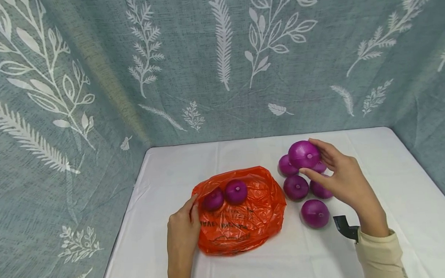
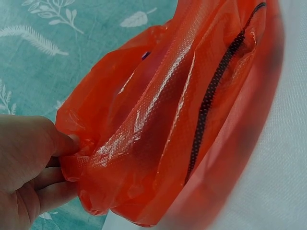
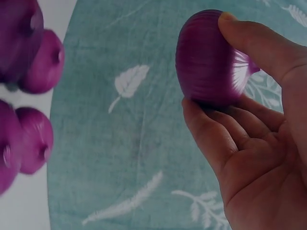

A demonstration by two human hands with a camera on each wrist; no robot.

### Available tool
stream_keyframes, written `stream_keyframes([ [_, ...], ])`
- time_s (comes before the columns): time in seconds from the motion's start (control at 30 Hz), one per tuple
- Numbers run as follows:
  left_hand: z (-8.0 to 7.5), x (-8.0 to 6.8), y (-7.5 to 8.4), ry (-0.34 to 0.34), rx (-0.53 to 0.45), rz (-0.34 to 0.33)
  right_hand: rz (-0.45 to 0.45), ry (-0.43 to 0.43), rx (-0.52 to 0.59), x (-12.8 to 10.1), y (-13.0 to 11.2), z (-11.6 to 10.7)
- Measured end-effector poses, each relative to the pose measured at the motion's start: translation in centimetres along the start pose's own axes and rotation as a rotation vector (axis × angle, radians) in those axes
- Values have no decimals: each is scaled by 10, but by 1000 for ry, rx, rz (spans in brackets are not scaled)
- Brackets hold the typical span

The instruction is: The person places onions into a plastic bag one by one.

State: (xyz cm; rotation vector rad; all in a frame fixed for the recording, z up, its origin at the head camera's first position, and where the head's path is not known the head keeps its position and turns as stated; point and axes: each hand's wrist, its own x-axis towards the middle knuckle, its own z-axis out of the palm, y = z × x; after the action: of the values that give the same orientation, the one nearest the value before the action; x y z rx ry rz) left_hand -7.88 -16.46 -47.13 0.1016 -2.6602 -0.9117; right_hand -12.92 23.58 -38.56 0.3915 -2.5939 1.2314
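Note:
My left hand (image 1: 183, 226) pinches the left rim of a red plastic bag (image 1: 262, 219) that lies spread on the table. In the left wrist view, thumb and fingers grip the bag's gathered edge (image 2: 76, 158). Two purple onions (image 1: 236, 191) sit inside the bag's opening. My right hand (image 1: 339, 176) holds another purple onion (image 1: 304, 154) between thumb and fingers, raised above a group of onions (image 1: 295, 188). The right wrist view shows this held onion (image 3: 206, 60) side on, apart from the others.
Several purple onions lie to the right of the bag, the nearest onion (image 1: 315, 214) standing a little apart. A white cloth (image 1: 172, 167) covers the table. Blue-green curtains (image 1: 191, 74) with white leaf prints hang behind and at both sides.

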Motion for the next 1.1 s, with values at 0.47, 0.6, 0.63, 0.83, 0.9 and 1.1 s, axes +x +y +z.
stream_keyframes([
  [0.47, 0, -1, -4, 3, -7, 10, -7, -83, 95, 4, -10, 42],
  [0.6, 0, -1, -5, 6, -4, 17, -9, -95, 87, 4, -9, 51],
  [0.63, 0, -1, -5, 9, -3, 19, -9, -98, 80, 5, -9, 53],
  [0.83, 0, 0, -5, 19, 5, 34, 1, -130, 45, 4, -11, 63],
  [0.9, 0, 0, -5, 16, 5, 33, 3, -139, 22, 3, -12, 67],
  [1.1, 0, 0, -4, 14, 0, 25, -15, -159, -48, 3, -12, 79],
])
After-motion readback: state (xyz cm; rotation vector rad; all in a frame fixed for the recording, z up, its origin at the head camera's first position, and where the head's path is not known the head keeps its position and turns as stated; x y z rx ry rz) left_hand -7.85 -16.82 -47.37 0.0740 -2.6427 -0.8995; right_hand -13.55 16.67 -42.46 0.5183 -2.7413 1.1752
